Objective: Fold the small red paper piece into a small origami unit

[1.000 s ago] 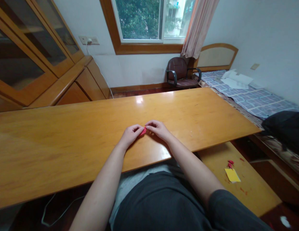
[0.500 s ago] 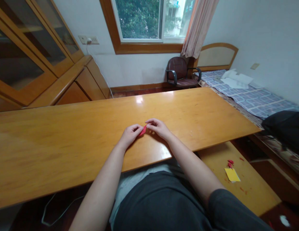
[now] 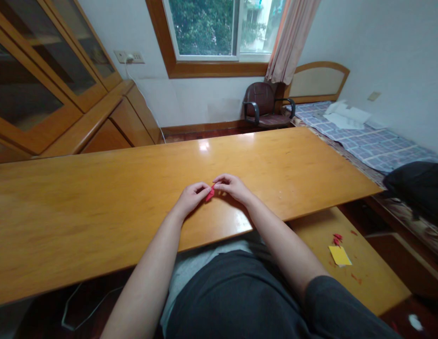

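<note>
A small folded piece of red paper point(image 3: 210, 194) is held between my two hands, just above the wooden table point(image 3: 109, 202) near its front edge. My left hand point(image 3: 194, 195) pinches it from the left with thumb and forefinger. From the right, my right hand point(image 3: 232, 187) grips its upper tip between thumb and fingers. The fingertips partly cover the paper, so its full shape is hidden.
Lower right, a second wooden surface point(image 3: 317, 226) carries small red folded pieces point(image 3: 337, 239) and a stack of yellow paper point(image 3: 340, 255). Beyond the table stand a dark red armchair point(image 3: 263, 106) and a bed point(image 3: 374, 141) with a black bag point(image 3: 416, 188). A glass-door cabinet point(image 3: 70, 106) is at left.
The red paper has turned slightly between my fingers, its lower end now pointing more downward. Both hands have stayed almost in place.
</note>
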